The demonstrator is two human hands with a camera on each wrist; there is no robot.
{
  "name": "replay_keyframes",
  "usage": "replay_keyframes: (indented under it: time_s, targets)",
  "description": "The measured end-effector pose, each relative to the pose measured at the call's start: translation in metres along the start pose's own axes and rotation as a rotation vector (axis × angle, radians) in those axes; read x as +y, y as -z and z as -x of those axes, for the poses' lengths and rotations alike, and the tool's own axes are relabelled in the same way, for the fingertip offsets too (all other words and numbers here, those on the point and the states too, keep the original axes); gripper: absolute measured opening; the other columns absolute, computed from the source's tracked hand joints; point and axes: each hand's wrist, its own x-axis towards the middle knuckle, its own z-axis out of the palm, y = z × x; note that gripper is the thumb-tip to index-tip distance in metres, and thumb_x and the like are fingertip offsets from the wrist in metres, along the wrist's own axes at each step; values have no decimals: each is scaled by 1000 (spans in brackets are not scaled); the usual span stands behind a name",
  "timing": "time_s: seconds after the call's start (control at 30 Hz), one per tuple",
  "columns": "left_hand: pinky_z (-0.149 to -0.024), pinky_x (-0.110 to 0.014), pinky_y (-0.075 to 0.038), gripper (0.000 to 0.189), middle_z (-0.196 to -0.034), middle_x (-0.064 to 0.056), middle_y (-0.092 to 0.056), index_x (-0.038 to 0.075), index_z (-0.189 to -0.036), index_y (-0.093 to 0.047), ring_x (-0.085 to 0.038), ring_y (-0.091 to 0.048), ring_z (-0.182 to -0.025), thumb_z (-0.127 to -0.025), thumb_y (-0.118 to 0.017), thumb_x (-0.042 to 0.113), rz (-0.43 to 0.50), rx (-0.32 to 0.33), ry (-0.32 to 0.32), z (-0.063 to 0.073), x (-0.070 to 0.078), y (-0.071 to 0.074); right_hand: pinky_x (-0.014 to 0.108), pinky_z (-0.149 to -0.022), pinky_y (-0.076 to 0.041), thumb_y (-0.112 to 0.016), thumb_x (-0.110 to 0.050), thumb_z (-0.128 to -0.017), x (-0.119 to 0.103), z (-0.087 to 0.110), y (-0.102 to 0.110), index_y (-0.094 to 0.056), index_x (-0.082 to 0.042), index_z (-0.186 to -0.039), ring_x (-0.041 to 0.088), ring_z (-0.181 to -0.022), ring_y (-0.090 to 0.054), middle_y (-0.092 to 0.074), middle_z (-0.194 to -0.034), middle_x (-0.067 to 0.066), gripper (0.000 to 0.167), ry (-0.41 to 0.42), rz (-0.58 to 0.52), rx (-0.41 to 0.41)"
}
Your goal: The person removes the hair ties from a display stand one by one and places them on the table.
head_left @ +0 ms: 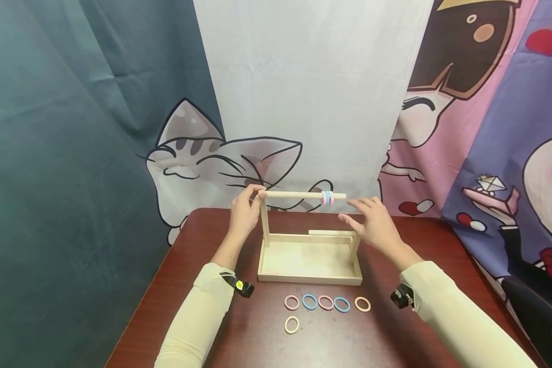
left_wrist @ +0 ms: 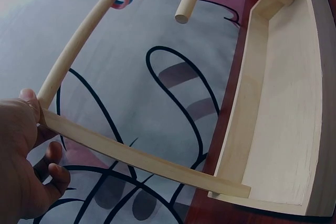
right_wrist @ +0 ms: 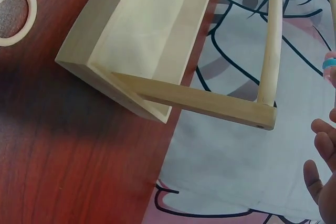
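A wooden stand has a shallow tray base [head_left: 310, 280], a tall post [head_left: 265, 225] at the left and a short post [right_wrist: 210, 98] at the right. My left hand [head_left: 246, 212] pinches the corner where the tall post meets its long dowel [head_left: 294, 194]. Three rings, pink, blue and pink [head_left: 327, 198], hang side by side near that dowel's free end. Just right of this end is my right hand [head_left: 374, 225], its thumb and fingers apart with nothing between them. Below it, a shorter dowel [right_wrist: 270, 51] juts leftward from the short post.
In front of the tray, several loose rings lie on the dark red table [head_left: 239, 327]: pink [head_left: 292, 296], blue [head_left: 309, 295] and wood-toned ones [head_left: 362, 298]. A cartoon-printed cloth [head_left: 313, 102] hangs close behind the table.
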Motion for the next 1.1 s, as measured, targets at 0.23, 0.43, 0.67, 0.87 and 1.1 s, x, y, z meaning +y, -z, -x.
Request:
replay_keyframes:
  time_s: [0.23, 0.43, 0.67, 0.87, 1.1]
  targets:
    - [-75, -43, -54, 27, -108, -5, -79, 24, -125, -75, -24, -68, -78, -106, -71, 41, 0, 11, 2, 1, 1, 0, 64, -95, -53, -93, -34, -91, 2, -8, -1, -74, 2, -133, 45, -111, -65, -78, -123, 27, 59, -31, 36, 21]
    - [-77, -45, -56, 26, -109, -6, -80, 24, -126, -75, -26, -72, -81, -106, -71, 41, -5, 9, 2, 0, 0, 1, 64, -94, -53, -94, -31, -90, 0, -17, -4, -69, -1, -145, 47, -113, -62, -75, -130, 27, 68, -19, 29, -1]
    - [-78, -46, -55, 27, -109, -6, -80, 24, -125, -76, -26, -70, -81, -105, -71, 42, 6, 11, 11, 0, 0, 2, 66, -93, -49, -95, -24, -89, -3, -29, -12, -61, -11, -157, 49, -115, -59, -68, -145, 19, 77, 41, -16, -37]
    - [-76, -43, -55, 33, -109, -5, -80, 24, -125, -76, -24, -69, -80, -104, -68, 48, 3, 5, 8, 1, -1, 0, 67, -89, -46, -96, -21, -87, -7, -34, -17, -66, -13, -152, 47, -123, -60, -72, -145, 15, 72, 51, -61, -56]
    - [-78, -46, -56, 30, -108, -6, -79, 24, -124, -76, -25, -69, -80, -105, -69, 46, 8, 9, 4, 2, 1, -1, 66, -89, -44, -94, -12, -88, -9, -37, -21, -73, -12, -143, 43, -120, -62, -76, -138, 16, 59, 27, -91, -19]
